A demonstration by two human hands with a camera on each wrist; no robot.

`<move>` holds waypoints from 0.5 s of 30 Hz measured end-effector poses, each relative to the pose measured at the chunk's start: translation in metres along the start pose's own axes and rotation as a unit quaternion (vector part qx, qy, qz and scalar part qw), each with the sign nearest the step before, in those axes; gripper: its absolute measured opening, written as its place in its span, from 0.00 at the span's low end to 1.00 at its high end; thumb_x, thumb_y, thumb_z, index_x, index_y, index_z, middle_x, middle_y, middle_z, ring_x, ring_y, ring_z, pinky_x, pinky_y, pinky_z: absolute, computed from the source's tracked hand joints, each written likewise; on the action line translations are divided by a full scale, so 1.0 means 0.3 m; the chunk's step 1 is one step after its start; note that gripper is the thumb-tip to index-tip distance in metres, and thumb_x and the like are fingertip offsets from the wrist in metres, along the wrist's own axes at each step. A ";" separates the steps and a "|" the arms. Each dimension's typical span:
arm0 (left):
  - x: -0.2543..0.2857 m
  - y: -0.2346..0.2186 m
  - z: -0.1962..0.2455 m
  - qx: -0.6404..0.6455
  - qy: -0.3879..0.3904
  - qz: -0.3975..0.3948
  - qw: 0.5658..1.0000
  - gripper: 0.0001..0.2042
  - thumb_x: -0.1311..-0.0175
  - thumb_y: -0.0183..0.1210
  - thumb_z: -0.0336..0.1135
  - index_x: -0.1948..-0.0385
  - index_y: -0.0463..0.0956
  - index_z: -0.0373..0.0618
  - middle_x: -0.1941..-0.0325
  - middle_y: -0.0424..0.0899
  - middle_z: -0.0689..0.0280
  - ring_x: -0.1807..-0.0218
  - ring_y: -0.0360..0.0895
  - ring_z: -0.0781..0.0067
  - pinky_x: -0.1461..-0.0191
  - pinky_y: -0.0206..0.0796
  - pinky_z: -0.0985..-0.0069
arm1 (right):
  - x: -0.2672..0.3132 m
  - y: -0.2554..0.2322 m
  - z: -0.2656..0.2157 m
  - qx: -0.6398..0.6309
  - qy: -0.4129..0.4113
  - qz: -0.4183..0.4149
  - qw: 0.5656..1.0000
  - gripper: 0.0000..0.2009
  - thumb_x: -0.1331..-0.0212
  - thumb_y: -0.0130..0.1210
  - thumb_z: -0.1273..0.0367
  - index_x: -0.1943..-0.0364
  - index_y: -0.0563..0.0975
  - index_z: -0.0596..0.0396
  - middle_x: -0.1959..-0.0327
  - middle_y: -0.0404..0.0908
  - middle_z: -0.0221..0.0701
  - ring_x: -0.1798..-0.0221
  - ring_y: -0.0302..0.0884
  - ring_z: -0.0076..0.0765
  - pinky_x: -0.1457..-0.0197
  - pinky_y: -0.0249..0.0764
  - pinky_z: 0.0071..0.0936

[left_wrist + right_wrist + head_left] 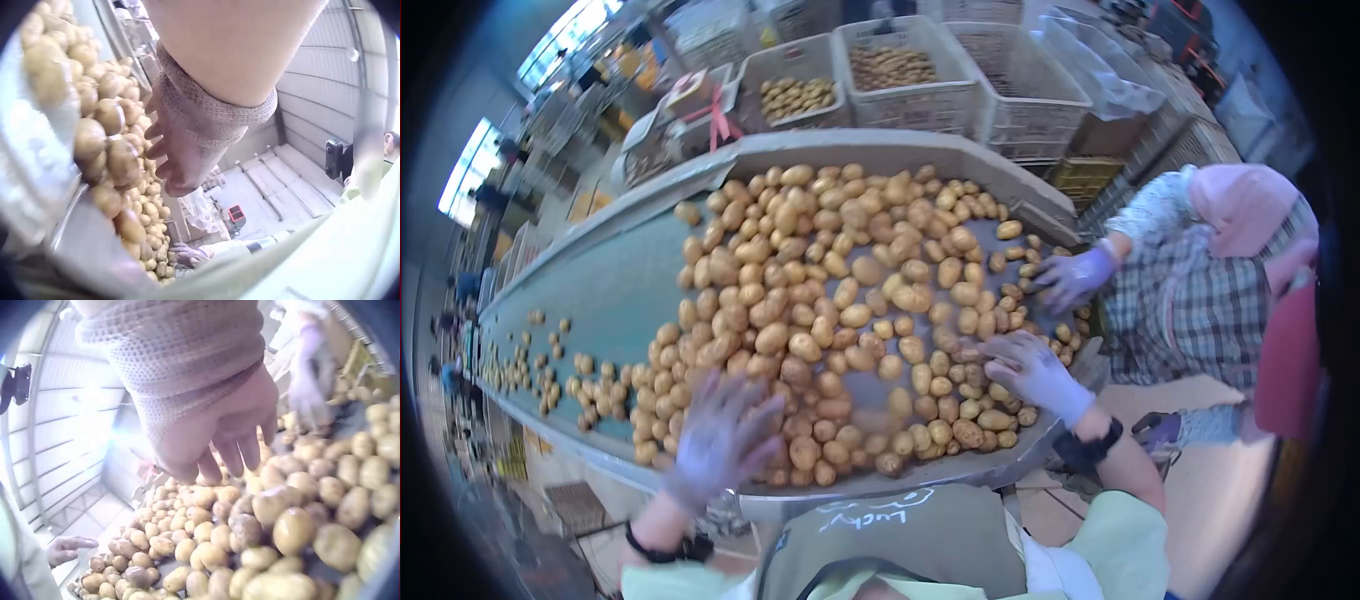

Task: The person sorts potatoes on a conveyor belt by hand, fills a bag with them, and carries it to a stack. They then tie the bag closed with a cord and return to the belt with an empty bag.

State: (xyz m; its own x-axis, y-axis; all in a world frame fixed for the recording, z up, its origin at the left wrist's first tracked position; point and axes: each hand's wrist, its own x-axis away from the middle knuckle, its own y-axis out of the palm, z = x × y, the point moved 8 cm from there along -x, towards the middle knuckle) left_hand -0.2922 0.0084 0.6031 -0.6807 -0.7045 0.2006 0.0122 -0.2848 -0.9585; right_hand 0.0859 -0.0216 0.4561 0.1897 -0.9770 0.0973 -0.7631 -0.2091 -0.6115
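Note:
Many potatoes (785,245) lie heaped on a wide sorting belt with raised metal sides. My gloved left hand (725,435) is over the near left part of the heap, fingers straight and spread, slightly blurred. In the left wrist view the left hand (184,150) reaches beside the potatoes with nothing in its grasp. My right hand (1037,375), gloved too, reaches over smaller potatoes at the near right, fingers extended. The right wrist view shows that hand (219,434) with its palm side bare of any potato, fingertips right at the heap.
Another person's gloved hand (1078,275) works among potatoes at the belt's right end. Crates (910,105) of potatoes stand behind the far side wall (900,142). The green belt (625,285) stretches away to the left with scattered potatoes. The near metal edge (960,475) runs before my body.

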 end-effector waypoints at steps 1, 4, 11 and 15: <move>0.065 0.028 0.011 0.016 -0.006 -0.019 1.000 0.25 0.41 0.64 0.48 0.41 0.78 0.54 0.31 0.70 0.57 0.27 0.61 0.42 0.24 0.49 0.42 | 0.085 -0.033 0.026 0.003 0.016 0.022 1.000 0.18 0.40 0.62 0.53 0.49 0.84 0.43 0.49 0.81 0.34 0.38 0.72 0.48 0.34 0.63 0.55; 0.172 0.102 0.045 -0.042 -0.055 -0.035 0.997 0.27 0.41 0.62 0.53 0.40 0.78 0.55 0.25 0.62 0.49 0.24 0.56 0.42 0.22 0.40 0.40 | 0.404 -0.016 0.127 0.121 0.180 0.046 0.975 0.13 0.36 0.58 0.59 0.54 0.85 0.45 0.54 0.84 0.32 0.40 0.75 0.48 0.31 0.64 0.53; 0.097 0.124 0.041 0.000 -0.032 0.049 0.998 0.22 0.33 0.59 0.47 0.39 0.79 0.51 0.23 0.61 0.48 0.23 0.54 0.41 0.21 0.36 0.41 | 0.566 0.017 0.170 0.143 0.089 0.311 0.935 0.16 0.34 0.53 0.66 0.45 0.81 0.49 0.39 0.80 0.33 0.32 0.71 0.45 0.22 0.56 0.46; 0.309 0.013 -0.090 0.205 -0.195 0.298 0.912 0.26 0.31 0.58 0.49 0.33 0.73 0.53 0.22 0.60 0.53 0.21 0.51 0.43 0.19 0.36 0.46 | 0.755 -0.141 0.541 0.120 0.215 0.493 0.834 0.22 0.31 0.47 0.67 0.34 0.72 0.55 0.35 0.76 0.41 0.29 0.68 0.50 0.23 0.59 0.49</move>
State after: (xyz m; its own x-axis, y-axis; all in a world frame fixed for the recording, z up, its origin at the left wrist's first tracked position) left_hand -0.3749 -0.0404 0.6126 -0.1528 -0.9683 -0.1977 0.6212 0.0615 -0.7812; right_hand 0.2614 -0.2273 0.3765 -0.7367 -0.6039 -0.3043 -0.2616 0.6695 -0.6953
